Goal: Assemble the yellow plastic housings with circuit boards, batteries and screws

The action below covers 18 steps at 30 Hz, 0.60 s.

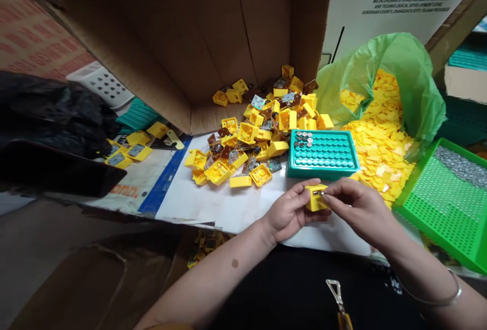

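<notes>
My left hand (291,212) is closed around a small yellow box (316,198), with the thumb on its left side and fingers beneath. A small metal piece (322,193) is pinched between the thumb and finger of my right hand (357,207), right at the face of the yellow box. Just beyond both hands stands a teal tray (327,169) with rows of round slots. Several small round metal cells (305,134) sit in its upper left slots. A heap of yellow casings (247,132) with wires and dark plates lies to the left of the tray.
An open cardboard box (182,36) rises behind the casings. Flat yellow pieces (384,152) spill from a green bag (422,81) on the right. A green perforated basket (437,203) holds small metal parts. At left are a black phone-like slab (57,170) and black plastic (49,112).
</notes>
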{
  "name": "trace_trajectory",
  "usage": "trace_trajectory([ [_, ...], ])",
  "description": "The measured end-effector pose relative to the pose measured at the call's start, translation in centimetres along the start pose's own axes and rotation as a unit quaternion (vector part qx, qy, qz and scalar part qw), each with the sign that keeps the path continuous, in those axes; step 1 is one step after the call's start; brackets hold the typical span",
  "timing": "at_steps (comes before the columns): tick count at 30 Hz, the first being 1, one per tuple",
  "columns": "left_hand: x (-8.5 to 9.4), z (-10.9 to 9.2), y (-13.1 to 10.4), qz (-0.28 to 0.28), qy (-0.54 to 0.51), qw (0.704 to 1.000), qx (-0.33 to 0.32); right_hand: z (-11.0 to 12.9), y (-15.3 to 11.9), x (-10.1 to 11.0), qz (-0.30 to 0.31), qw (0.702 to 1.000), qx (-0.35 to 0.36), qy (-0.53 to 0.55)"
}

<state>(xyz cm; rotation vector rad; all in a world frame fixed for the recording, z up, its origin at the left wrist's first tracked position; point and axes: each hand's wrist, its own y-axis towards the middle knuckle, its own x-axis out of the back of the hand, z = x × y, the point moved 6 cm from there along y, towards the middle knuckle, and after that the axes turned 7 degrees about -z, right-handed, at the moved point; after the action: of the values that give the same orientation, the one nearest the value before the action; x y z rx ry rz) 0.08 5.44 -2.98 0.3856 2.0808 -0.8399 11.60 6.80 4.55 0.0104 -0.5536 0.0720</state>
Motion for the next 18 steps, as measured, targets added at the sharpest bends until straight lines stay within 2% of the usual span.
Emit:
trace_trajectory([
  [3,-0.1,0.2,-0.1,-0.009,0.032,0.999,-0.009,-2.5,-0.8,-1.1,0.03,0.988,-0.113,0.104],
  [7,0.0,0.5,-0.1,-0.032,0.071,0.997,-0.024,-3.3,-0.9,-1.8,0.027,0.975,-0.168,0.143],
  [9,0.0,0.5,-0.1,-0.042,0.099,0.993,-0.041,-3.1,-1.0,-1.5,0.015,0.984,-0.152,0.096],
  [11,0.0,0.4,-0.2,-0.054,0.152,0.984,-0.07,-2.4,-1.1,-0.9,-0.014,0.996,-0.085,-0.003],
  [13,-0.1,0.2,-0.3,-0.065,0.236,0.964,-0.103,-1.8,-1.4,-0.4,-0.037,0.995,-0.015,-0.09],
  [14,-0.2,0.0,-0.3,-0.07,0.278,0.951,-0.118,-1.8,-1.6,-0.3,-0.038,0.994,-0.004,-0.105],
  [16,-0.4,-0.2,-0.4,-0.077,0.339,0.928,-0.136,-2.5,-1.9,-0.3,-0.019,0.996,-0.037,-0.082],
  [18,-0.4,-0.2,-0.3,-0.076,0.346,0.926,-0.128,-3.4,-2.2,-0.5,0.0,0.996,-0.086,-0.039],
])
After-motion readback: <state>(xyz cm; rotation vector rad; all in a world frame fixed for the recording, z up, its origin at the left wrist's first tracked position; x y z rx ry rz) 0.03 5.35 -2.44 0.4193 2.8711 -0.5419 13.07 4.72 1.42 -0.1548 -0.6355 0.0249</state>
